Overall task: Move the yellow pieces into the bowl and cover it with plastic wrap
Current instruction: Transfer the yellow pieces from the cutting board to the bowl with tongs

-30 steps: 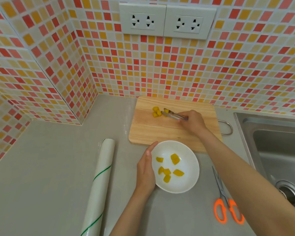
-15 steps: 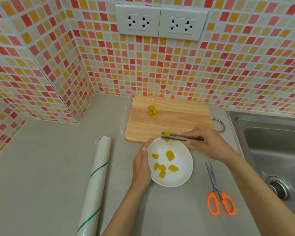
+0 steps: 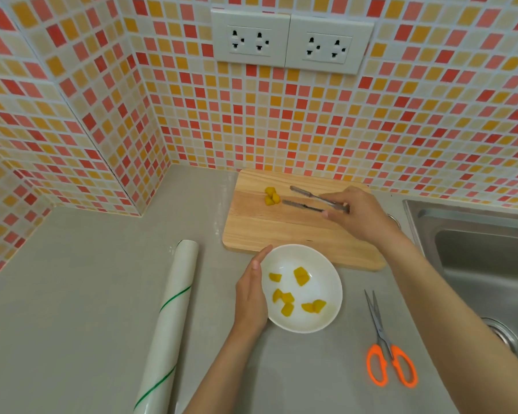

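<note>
A white bowl (image 3: 326, 264) sits on the grey counter in front of a wooden cutting board (image 3: 281, 231). Several yellow pieces (image 3: 287, 300) lie inside the bowl. A small cluster of yellow pieces (image 3: 271, 195) rests on the far part of the board. My left hand (image 3: 250, 297) cups the bowl's left rim. My right hand (image 3: 359, 215) holds metal tongs (image 3: 305, 198) above the board; their arms are spread with nothing between them, and the tips point at the cluster. A roll of plastic wrap (image 3: 171, 318) lies left of the bowl.
Orange-handled scissors (image 3: 386, 348) lie on the counter right of the bowl. A steel sink (image 3: 485, 255) takes up the right side. Tiled walls meet in a corner at the back left, with two sockets (image 3: 290, 40) above the board.
The tongs dropped a yellow piece into the bowl, then my right hand carried them back over the board toward the remaining cluster. My left hand stayed on the bowl.
</note>
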Demonstrator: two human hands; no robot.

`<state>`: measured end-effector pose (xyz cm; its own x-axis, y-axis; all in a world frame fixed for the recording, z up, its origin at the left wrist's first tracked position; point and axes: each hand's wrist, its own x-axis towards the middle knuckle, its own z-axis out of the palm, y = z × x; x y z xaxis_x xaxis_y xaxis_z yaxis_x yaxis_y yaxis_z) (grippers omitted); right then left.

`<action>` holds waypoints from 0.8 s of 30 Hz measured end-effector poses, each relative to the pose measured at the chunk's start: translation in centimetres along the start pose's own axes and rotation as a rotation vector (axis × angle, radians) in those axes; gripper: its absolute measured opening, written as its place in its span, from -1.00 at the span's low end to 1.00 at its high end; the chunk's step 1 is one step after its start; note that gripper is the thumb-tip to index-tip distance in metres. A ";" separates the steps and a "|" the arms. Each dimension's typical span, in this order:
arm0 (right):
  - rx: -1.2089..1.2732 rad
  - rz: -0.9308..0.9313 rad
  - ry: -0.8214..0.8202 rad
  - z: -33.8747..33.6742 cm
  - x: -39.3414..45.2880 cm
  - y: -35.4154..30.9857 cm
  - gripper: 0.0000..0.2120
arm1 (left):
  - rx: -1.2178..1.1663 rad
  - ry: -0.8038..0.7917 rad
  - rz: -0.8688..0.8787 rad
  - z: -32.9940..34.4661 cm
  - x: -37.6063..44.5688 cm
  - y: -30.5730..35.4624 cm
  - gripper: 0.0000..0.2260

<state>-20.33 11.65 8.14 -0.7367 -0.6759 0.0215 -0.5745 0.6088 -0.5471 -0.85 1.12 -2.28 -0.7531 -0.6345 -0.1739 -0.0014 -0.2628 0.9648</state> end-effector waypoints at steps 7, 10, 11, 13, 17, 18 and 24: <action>-0.002 0.194 -0.060 5.1 5.7 0.1 -0.69 | -0.010 -0.009 -0.007 0.0 0.0 -0.2 -0.66; 0.004 0.180 -0.085 6.4 6.2 -0.6 -0.75 | -0.010 -0.009 -0.001 -0.1 0.2 -0.1 -0.64; 0.006 0.170 -0.088 6.8 6.2 -0.8 -0.74 | -0.011 -0.007 0.000 -0.1 0.2 -0.1 -0.64; 0.003 0.153 -0.095 7.4 5.9 -1.0 -0.70 | -0.014 -0.002 -0.001 -0.1 0.2 -0.1 -0.66; -0.020 0.187 -0.058 8.0 5.3 -0.5 -0.74 | -0.021 -0.004 -0.004 0.0 0.1 -0.1 -0.67; -0.014 0.192 -0.044 8.0 5.2 -0.4 -0.74 | -0.021 -0.007 -0.004 0.0 0.1 -0.2 -0.68; -0.001 0.119 0.037 6.3 3.5 -0.6 -0.74 | -0.009 -0.011 0.007 -0.1 0.2 0.0 -0.65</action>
<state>-20.30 6.29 3.30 -0.8123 -0.5831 -0.0121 -0.4830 0.6842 -0.5465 -0.93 0.89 -2.31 -0.7603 -0.6282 -0.1654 0.0094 -0.2652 0.9642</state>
